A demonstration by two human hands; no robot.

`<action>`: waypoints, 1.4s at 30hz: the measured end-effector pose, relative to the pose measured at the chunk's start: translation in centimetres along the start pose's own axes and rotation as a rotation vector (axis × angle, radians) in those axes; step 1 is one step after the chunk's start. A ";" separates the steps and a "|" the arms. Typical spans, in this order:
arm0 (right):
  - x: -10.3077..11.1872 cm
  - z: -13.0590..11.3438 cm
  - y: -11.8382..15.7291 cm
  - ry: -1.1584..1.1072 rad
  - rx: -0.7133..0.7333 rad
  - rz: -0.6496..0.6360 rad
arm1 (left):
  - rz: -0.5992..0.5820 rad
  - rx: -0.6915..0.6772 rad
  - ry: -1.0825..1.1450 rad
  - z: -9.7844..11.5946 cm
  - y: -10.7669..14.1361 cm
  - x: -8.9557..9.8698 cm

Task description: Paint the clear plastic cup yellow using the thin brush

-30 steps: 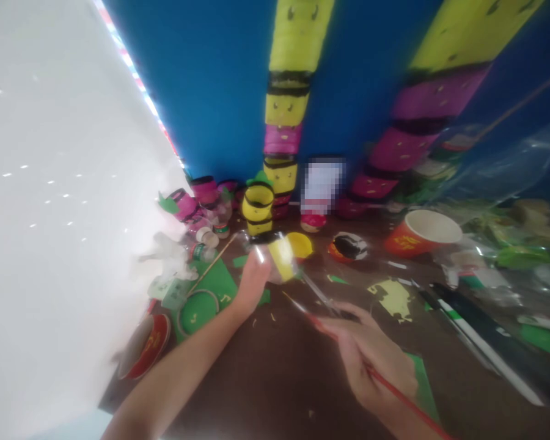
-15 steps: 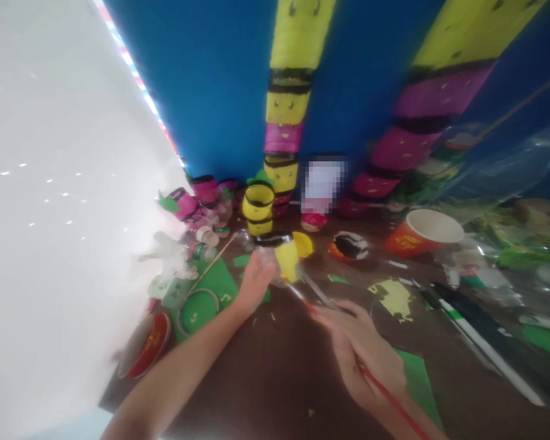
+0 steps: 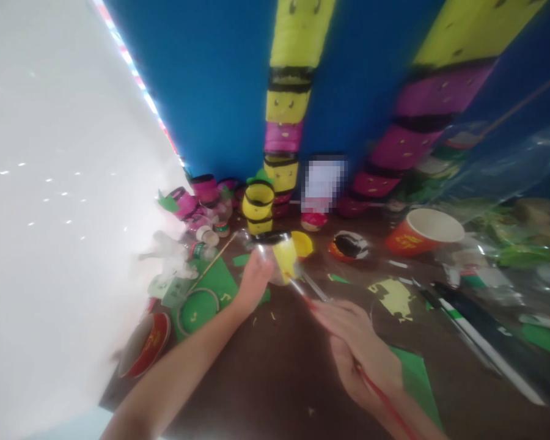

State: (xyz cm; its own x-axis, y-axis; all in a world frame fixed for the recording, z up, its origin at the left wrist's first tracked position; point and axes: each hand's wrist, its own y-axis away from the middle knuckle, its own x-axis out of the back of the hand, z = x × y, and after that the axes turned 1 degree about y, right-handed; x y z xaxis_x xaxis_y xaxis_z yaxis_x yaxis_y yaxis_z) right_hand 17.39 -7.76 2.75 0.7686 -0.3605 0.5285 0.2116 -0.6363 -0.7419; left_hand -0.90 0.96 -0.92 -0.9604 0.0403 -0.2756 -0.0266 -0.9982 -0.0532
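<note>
My left hand (image 3: 256, 278) is closed around a clear plastic cup (image 3: 285, 260), partly painted yellow with a black rim. In my right hand (image 3: 360, 342) is a red-handled paintbrush (image 3: 382, 397), its bristles against the yellow side of the cup. A second slim, grey tool (image 3: 318, 287) also sticks out from my right hand's fingers. Just behind the cup lies a dish of yellow paint (image 3: 302, 244). A container of black paint (image 3: 349, 245) stands to its right.
Yellow cups (image 3: 258, 205) and magenta cups (image 3: 205, 189) stand by the blue wall. An orange paper cup (image 3: 424, 232), pens (image 3: 490, 348) and plastic bags are at the right. A red bowl (image 3: 146, 345) and green paper (image 3: 220, 281) lie at the left.
The brush tip has moved slightly up and left onto the yellow side of the cup, and my right hand has shifted a little with it. The cup is turned slightly.
</note>
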 end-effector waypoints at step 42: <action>1.5 -0.5 -1.2 -0.066 0.083 -0.113 | -0.097 0.011 0.085 0.5 0.4 -0.3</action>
State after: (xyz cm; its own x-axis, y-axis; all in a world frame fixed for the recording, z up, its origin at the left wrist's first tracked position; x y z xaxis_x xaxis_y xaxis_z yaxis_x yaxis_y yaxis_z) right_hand 17.97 -7.86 4.69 0.7744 -0.2430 0.5841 0.3456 -0.6109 -0.7123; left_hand -0.79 0.57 -0.37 -0.9264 0.1398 -0.3496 -0.1216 -0.9898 -0.0736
